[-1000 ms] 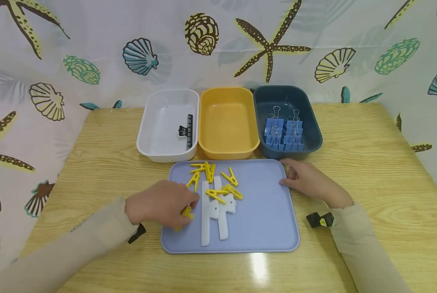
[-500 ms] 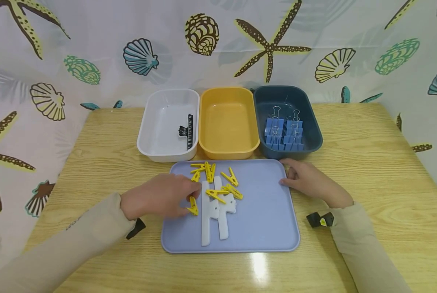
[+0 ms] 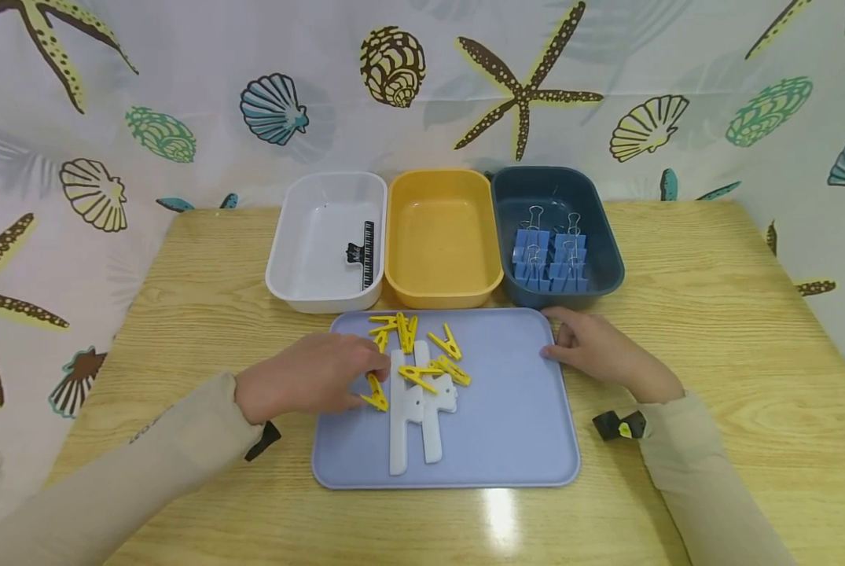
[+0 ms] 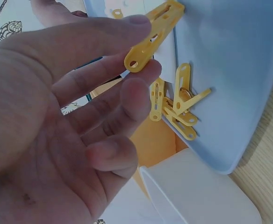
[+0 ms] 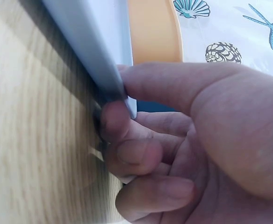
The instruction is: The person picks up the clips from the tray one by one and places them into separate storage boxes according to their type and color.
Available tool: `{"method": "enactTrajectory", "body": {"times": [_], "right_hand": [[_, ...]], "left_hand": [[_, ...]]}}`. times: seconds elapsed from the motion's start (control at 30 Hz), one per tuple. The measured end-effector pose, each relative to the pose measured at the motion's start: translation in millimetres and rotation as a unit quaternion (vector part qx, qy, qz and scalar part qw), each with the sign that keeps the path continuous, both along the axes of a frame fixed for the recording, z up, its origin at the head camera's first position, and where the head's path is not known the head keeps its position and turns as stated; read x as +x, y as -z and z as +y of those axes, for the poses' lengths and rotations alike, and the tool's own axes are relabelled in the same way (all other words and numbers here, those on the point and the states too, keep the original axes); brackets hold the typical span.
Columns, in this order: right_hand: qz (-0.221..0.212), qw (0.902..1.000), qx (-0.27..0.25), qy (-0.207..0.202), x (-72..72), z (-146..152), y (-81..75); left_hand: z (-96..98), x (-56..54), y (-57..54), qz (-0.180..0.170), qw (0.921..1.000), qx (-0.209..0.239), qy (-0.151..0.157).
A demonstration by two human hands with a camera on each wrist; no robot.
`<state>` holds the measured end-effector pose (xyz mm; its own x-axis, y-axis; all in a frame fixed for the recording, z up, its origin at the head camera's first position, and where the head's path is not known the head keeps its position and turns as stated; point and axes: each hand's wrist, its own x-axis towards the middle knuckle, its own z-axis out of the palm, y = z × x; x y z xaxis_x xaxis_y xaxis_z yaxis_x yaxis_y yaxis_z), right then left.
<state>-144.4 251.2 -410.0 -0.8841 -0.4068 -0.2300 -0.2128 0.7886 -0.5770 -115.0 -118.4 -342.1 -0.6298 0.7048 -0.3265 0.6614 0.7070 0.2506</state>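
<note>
My left hand pinches a yellow clothespin between thumb and index finger, over the left part of the lilac tray. The remaining fingers are loosely bent, as the left wrist view shows. Several more yellow clothespins lie toward the tray's back, two of them overlapping a pair of long white clips with shaped handles. At the tray's right back corner, my right hand grips the rim. In the right wrist view its thumb lies on the upper side and bent fingers on the outer, lower side.
Behind the tray stand three bins side by side: white with a black clip, yellow, and dark blue with several blue binder clips. A shell-patterned cloth hangs behind the wooden table.
My left hand has shifted a little up and back over the tray, with the yellow clothespin now showing more plainly below its fingers. The right hand stays at the tray's corner.
</note>
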Motion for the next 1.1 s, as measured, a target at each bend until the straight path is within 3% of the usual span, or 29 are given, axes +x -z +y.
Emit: {"method": "enactTrajectory", "body": {"times": [0.8,1.1], "right_hand": [[-0.005,1.0,-0.004,0.002,-0.1,2,0.9],[-0.011,0.9999,-0.006,0.003,0.2,1,0.5]], "left_hand": [[4.7,-5.4,-11.5,0.038,0.9992,0.005,0.006],[9.9,-6.8,-14.1,0.068,0.9975,0.006,0.017]]}}
